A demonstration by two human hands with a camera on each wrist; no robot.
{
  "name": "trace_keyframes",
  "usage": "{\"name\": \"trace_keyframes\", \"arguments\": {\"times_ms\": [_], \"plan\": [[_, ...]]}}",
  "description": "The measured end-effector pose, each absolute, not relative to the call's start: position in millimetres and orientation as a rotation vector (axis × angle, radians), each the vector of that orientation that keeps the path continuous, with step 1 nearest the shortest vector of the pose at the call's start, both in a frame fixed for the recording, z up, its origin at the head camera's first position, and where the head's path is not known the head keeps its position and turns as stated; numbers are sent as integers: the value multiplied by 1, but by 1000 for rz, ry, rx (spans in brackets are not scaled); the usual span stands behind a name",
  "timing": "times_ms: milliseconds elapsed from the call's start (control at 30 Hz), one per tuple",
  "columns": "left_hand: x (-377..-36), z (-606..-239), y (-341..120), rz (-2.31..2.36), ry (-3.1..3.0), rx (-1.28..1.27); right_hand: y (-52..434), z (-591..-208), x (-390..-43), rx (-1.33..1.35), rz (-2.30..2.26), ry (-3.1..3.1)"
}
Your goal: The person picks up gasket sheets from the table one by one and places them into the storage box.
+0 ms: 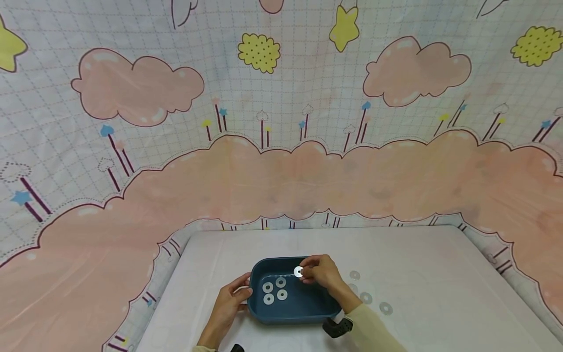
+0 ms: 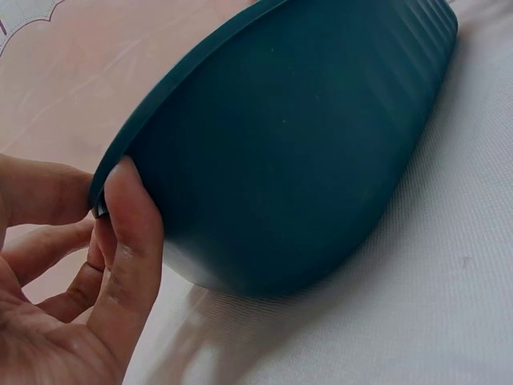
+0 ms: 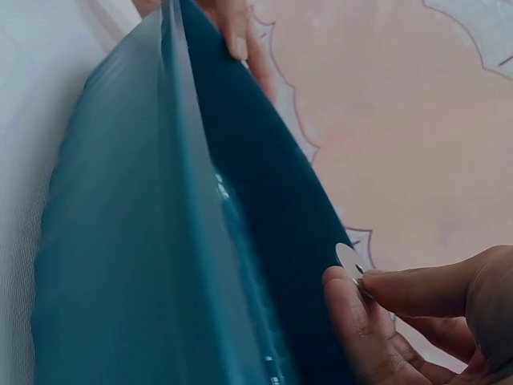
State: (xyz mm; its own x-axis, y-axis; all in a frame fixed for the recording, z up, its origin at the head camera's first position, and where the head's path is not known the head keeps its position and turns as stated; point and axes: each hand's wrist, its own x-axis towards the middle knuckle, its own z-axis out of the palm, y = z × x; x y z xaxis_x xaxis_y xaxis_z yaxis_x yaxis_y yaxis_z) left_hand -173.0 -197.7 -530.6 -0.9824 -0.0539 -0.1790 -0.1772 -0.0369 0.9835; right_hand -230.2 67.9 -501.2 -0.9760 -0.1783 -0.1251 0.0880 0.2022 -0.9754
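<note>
A dark blue rectangular tub point(image 1: 294, 313) with rounded corners stands on the white table. My left hand point(image 1: 226, 300) grips its left end at the rim; in the left wrist view the thumb point(image 2: 132, 233) lies along the outer wall. Over the tub's far right part, my right hand point(image 1: 323, 274) pinches a flat round washer point(image 1: 297, 271) between thumb and fingertips. In the right wrist view that washer point(image 3: 349, 261) is tilted nearly edge-on, above the tub's inside. Several silvery washers point(image 1: 282, 295) lie flat on the tub floor, grouped in its left half.
Several more washers point(image 1: 366, 297) lie on the white table point(image 1: 422, 274) to the right of the tub, beside my right forearm. A printed cloth point(image 1: 281, 186) with clouds and stars hangs behind the table and along its sides.
</note>
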Motion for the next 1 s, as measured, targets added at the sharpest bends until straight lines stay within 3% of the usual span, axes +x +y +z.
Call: {"name": "trace_keyframes", "arguments": {"times_ms": [1000], "plan": [[-175, -531, -198, 2152, 2137, -275, 48, -520, -234, -20, -1600, 2339]]}}
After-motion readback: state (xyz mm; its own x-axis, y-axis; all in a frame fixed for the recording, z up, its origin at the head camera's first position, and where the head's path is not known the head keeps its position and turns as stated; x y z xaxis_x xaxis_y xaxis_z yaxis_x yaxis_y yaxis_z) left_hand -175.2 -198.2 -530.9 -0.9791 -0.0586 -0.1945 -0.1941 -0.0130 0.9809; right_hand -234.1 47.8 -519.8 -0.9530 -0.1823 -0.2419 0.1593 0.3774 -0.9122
